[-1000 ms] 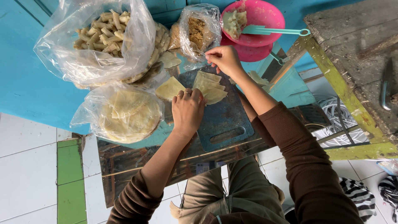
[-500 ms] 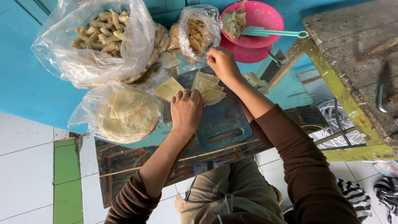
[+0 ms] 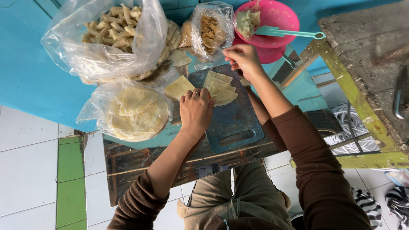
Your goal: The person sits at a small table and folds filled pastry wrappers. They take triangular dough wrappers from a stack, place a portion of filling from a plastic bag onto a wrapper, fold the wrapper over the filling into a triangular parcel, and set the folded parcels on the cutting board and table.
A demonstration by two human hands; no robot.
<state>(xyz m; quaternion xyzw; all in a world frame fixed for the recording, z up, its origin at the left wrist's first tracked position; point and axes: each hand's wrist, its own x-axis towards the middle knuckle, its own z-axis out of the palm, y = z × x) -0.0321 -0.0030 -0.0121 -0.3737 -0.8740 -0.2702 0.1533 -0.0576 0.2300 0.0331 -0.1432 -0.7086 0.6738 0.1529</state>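
Left hand [image 3: 196,110] lies flat, fingers spread and released, pressing down a pale pastry wrapper [image 3: 179,86] on the blue cutting board [image 3: 233,123]. Wrapper sits right under and just past the fingertips. A small stack of cut wrappers [image 3: 219,87] lies touching the same fingers on their inner side.

Right hand [image 3: 243,59] is raised beyond the stack, fingers pinched shut on something thin, apparently a utensil handle; what it is I cannot tell, too small. It hovers at the mouth of the small clear bag of brown filling [image 3: 208,30].

Around: big bag of finished rolls [image 3: 115,30] beyond the left fingers, bag of round wrappers [image 3: 134,113] just beside them on the outer side, pink bowl [image 3: 272,19] with teal spoon [image 3: 289,32] past the right hand.

Risks, as I judge them:
- Wrapper looks thin; a flat palm pressing while it's dragged could tear it.
- Filling bag is slumped and open; a nudge from the right hand may spill it onto the board.
- Board overhangs a crowded worktop [image 3: 128,170]; a hard lean on the near edge could tip it.
- Stacked wrappers may stick together and lift in pairs.
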